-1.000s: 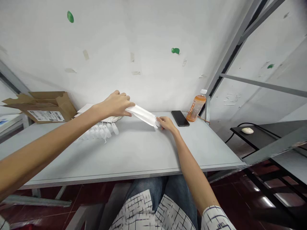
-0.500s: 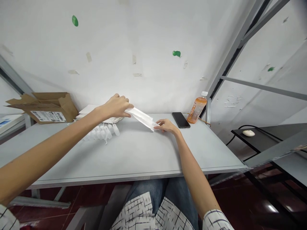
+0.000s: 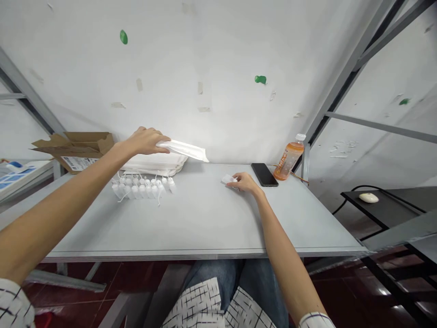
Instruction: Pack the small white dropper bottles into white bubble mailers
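My left hand (image 3: 146, 140) grips one end of a flat white paper sleeve or bag (image 3: 187, 149), held above the table with its free end pointing right. Low over the table on the right, my right hand (image 3: 244, 182) pinches a small, pale, box-like piece (image 3: 228, 179); its exact kind I cannot make out. Below the left forearm stand rows of small white plastic pieces with strings (image 3: 143, 187), like tiny bottles. Behind them lies a stack of flat white bags (image 3: 160, 163), partly hidden by the left arm.
A black phone (image 3: 265, 175) and an orange drink bottle (image 3: 289, 157) are to the right of my right hand. An opened cardboard box (image 3: 82, 150) stands at the back left. The wall rises behind the grey table (image 3: 205, 223). A white mouse (image 3: 368, 197) rests on a dark side table.
My left hand has drawn the white sleeve up and left, away from my right hand. The pale piece now shows apart from the sleeve, in my right hand. The view has shifted slightly.
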Motion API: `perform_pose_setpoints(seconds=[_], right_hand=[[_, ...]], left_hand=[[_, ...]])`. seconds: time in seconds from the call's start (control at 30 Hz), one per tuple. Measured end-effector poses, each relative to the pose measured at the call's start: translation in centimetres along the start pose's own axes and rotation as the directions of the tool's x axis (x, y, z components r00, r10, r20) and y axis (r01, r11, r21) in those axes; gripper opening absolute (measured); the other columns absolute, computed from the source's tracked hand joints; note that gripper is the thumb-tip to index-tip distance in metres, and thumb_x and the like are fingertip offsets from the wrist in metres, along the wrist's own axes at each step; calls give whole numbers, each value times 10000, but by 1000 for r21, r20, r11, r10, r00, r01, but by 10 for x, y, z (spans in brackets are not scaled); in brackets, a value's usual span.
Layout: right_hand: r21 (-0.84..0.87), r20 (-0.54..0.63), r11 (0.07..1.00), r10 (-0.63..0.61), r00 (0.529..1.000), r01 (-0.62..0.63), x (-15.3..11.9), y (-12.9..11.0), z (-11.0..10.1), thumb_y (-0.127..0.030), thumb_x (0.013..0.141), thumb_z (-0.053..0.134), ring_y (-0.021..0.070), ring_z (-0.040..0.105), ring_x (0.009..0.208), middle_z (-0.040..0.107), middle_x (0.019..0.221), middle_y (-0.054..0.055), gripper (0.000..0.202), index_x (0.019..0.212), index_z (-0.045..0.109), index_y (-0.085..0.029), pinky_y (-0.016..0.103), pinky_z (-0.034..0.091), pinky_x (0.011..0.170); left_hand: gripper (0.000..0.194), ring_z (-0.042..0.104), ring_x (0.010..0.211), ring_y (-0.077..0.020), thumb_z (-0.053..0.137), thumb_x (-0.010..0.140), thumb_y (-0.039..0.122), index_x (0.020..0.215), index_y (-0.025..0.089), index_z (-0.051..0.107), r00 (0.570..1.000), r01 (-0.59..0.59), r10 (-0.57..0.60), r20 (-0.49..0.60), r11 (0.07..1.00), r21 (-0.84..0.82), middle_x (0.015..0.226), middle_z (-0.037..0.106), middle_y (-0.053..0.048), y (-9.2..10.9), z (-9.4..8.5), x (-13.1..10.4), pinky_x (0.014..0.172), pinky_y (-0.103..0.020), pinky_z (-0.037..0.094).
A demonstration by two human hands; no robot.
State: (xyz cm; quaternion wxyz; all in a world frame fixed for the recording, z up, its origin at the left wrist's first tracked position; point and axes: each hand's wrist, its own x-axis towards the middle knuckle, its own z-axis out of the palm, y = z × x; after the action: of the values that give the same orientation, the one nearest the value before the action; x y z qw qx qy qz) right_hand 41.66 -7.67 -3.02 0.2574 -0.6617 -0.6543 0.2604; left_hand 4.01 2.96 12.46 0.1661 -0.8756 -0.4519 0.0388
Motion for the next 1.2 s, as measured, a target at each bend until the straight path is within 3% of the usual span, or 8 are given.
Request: perform_pose_setpoints(seconds=[0.2, 0.4, 0.53, 0.7, 0.83, 0.97, 1.1, 1.2], right_hand=[[-55, -9, 998, 13, 1000, -14, -1, -3, 0, -433, 725, 773, 113, 542, 558, 634, 671, -8, 380, 989, 762, -160, 229, 359, 558], [-56, 0, 998, 11, 1000, -11, -2, -4, 0, -437, 735, 760, 113, 550, 558, 639, 697, -3, 382, 986, 756, -148, 232, 373, 566], [-82, -12, 997, 3, 1000, -4, -3, -5, 0, -441, 721, 760, 118, 564, 567, 667, 742, 5, 392, 993, 753, -158, 238, 377, 579], [-161, -32, 987, -8, 999, 3, -5, -11, 1, -446, 723, 756, 141, 584, 638, 685, 775, 20, 393, 999, 749, -166, 244, 360, 598], [-289, -44, 957, -29, 999, 15, -11, -26, 6, -418, 762, 732, 153, 575, 672, 691, 781, 40, 330, 981, 744, -172, 247, 317, 592], [-371, -2, 926, -73, 997, 67, -18, -47, 15, -393, 797, 699, 164, 568, 702, 698, 796, 60, 262, 940, 732, -176, 255, 280, 589], [-377, 50, 918, -107, 993, 118, -23, -61, 24, -416, 779, 710, 164, 558, 719, 701, 812, 52, 246, 872, 722, -188, 255, 273, 592], [-367, 82, 915, -149, 985, 169, -25, -66, 28, -427, 764, 708, 157, 544, 704, 691, 775, 39, 244, 823, 717, -191, 260, 274, 596]], left_hand=[[666, 400, 1342, -420, 399, 931, 672, 1421, 247, 549, 985, 172, -172, 3, 985, 9, 1426, 549, -167, -71, 58, -13, 1076, -546, 244], [732, 453, 1289, -458, 486, 884, 647, 1461, 196, 486, 944, 328, -329, 6, 944, 16, 1448, 488, -239, -92, 107, -27, 1036, -566, 321], [718, 548, 1221, -380, 444, 893, 625, 1430, 154, 511, 945, 316, -304, 120, 944, -95, 1361, 597, -205, -85, 105, -30, 954, -426, 432], [812, 549, 1262, -373, 357, 880, 754, 1447, 195, 516, 908, 409, -373, 192, 889, -208, 1424, 585, -156, -69, 72, -38, 977, -433, 434], [590, 504, 1313, -343, 325, 980, 548, 1310, 158, 620, 925, 241, -300, -234, 938, -251, 1373, 615, -158, -22, 43, -43, 1054, -475, 368], [409, 527, 1279, -288, 407, 998, 430, 1154, 184, 693, 821, -62, -125, -558, 951, -304, 1335, 628, -135, 76, 30, -45, 1067, -450, 361], [350, 542, 1273, -290, 416, 1003, 311, 1195, 176, 676, 784, -309, 55, -618, 898, -312, 1349, 621, -150, 165, 53, -38, 1059, -454, 375], [378, 543, 1278, -288, 398, 969, 193, 1269, 141, 622, 818, -420, 184, -545, 838, -347, 1365, 611, -171, 193, 84, -31, 1012, -434, 422]])
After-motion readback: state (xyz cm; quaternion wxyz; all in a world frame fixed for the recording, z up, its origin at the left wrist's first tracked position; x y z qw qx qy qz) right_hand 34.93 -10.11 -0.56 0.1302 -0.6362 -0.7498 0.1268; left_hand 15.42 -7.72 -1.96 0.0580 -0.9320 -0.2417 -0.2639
